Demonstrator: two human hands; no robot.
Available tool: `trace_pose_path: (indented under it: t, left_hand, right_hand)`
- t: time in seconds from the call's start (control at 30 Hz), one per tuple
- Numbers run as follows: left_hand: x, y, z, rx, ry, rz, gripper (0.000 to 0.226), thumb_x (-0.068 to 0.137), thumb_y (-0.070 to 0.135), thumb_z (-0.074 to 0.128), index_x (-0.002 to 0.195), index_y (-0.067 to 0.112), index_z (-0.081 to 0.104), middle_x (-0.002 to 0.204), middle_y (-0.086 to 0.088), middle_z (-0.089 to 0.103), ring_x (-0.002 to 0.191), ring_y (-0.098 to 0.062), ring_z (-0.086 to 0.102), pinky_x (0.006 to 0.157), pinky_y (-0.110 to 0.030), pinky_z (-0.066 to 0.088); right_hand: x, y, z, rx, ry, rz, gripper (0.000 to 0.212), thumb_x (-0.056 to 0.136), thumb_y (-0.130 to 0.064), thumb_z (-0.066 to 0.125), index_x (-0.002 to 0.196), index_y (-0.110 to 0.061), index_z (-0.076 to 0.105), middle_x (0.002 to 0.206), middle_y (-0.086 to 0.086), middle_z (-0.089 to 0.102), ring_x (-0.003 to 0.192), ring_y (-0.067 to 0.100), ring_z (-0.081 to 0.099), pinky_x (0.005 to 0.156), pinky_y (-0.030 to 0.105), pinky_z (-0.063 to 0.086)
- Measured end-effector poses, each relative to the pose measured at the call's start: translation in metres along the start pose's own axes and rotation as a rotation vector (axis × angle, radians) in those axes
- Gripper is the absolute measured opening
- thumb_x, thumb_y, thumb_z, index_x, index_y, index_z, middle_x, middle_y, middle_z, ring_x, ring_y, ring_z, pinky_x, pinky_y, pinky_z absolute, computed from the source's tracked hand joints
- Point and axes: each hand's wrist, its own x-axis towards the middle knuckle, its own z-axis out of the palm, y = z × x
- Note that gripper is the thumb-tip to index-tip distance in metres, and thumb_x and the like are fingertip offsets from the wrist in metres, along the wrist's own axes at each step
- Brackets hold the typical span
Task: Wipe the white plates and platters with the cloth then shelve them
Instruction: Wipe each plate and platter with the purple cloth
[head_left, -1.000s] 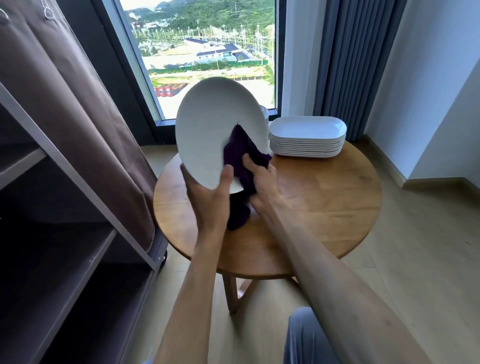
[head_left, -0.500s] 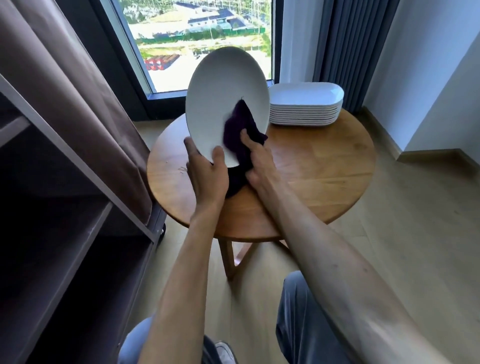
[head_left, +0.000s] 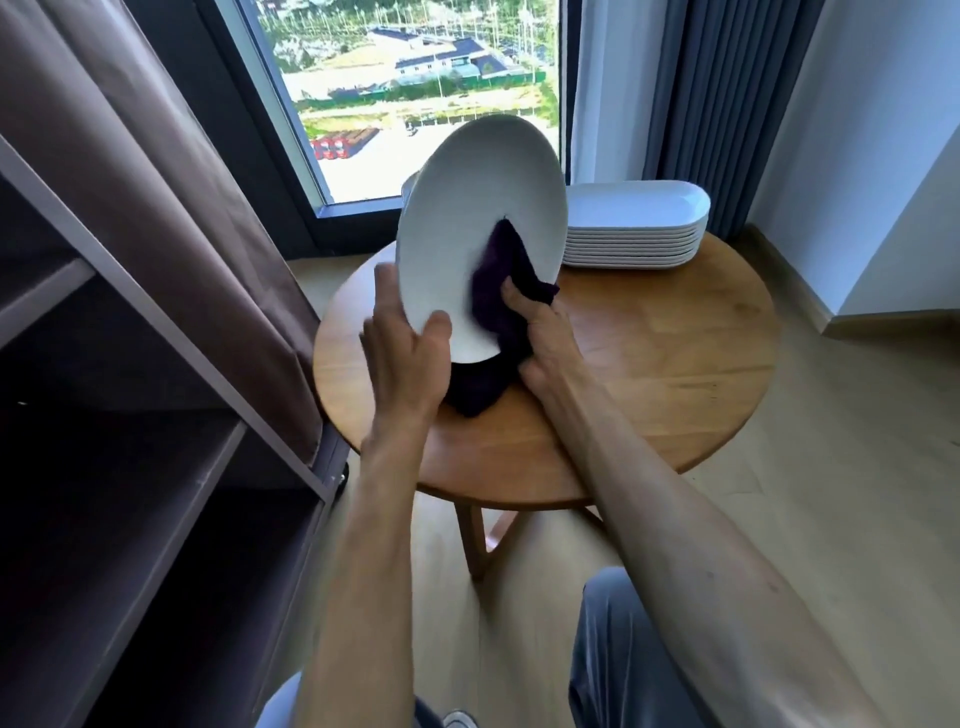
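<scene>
Plate, white oval, tilted up above round wooden table, lower rim pinched by L hand, thumb on front face; R hand bunched round dark purple cloth, pressed to plate face; platter stack on table just behind; shelf unit at left.

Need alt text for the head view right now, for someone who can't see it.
The left hand holds a white oval plate tilted upright over a round wooden table while the right hand presses a dark purple cloth against it. Stacked white platters sit behind.
</scene>
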Motion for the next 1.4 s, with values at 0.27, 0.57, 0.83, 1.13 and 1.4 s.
trace_pose_path:
  t: [0.27,0.57,0.83,1.13,1.4]
  left_hand:
    - [-0.006,-0.005,-0.011,-0.265,0.057,-0.062,0.052,0.076,0.021,0.068,0.126,0.024,0.05,0.108,0.012,0.065,0.095,0.0,0.066,0.07,-0.019,0.054]
    - [0.014,0.01,-0.019,-0.003,-0.071,0.085,0.043,0.079,0.007,0.052,0.117,0.028,0.053,0.092,0.025,0.063,0.083,0.008,0.061,0.057,-0.019,0.055]
    - [-0.007,-0.004,-0.015,-0.646,0.161,-0.406,0.058,0.076,0.012,0.066,0.133,0.019,0.061,0.124,-0.005,0.071,0.114,-0.025,0.068,0.096,-0.043,0.058]
    - [0.025,-0.002,-0.054,-0.421,0.022,-0.389,0.022,0.053,0.007,0.054,0.059,0.022,0.068,0.068,0.001,0.065,0.07,-0.023,0.059,0.063,-0.032,0.043]
    - [-0.003,0.012,-0.031,-0.994,-0.072,-0.322,0.052,0.076,0.005,0.063,0.128,0.012,0.066,0.129,-0.016,0.065,0.12,-0.035,0.062,0.103,-0.049,0.052]
  right_hand:
    - [0.002,0.001,0.003,0.013,0.039,-0.008,0.016,0.095,0.001,0.061,0.107,-0.006,0.068,0.098,0.014,0.072,0.083,0.027,0.071,0.08,0.043,0.06]
    - [0.003,0.002,0.0,0.026,0.031,-0.009,0.027,0.092,0.004,0.063,0.119,0.003,0.064,0.115,0.023,0.068,0.099,0.035,0.067,0.099,0.054,0.052]
    - [0.0,-0.005,0.011,-0.195,0.081,-0.198,0.025,0.087,0.005,0.072,0.111,0.007,0.066,0.11,0.03,0.069,0.1,0.04,0.068,0.094,0.061,0.054]
    - [0.006,-0.077,0.042,-1.207,-0.34,-0.491,0.036,0.073,-0.012,0.085,0.105,-0.016,0.069,0.093,-0.002,0.071,0.09,0.016,0.067,0.083,0.03,0.056]
    - [0.006,-0.07,0.05,-0.812,-0.025,-0.363,0.012,0.084,-0.006,0.076,0.093,0.0,0.072,0.096,0.022,0.073,0.092,0.032,0.073,0.085,0.054,0.058]
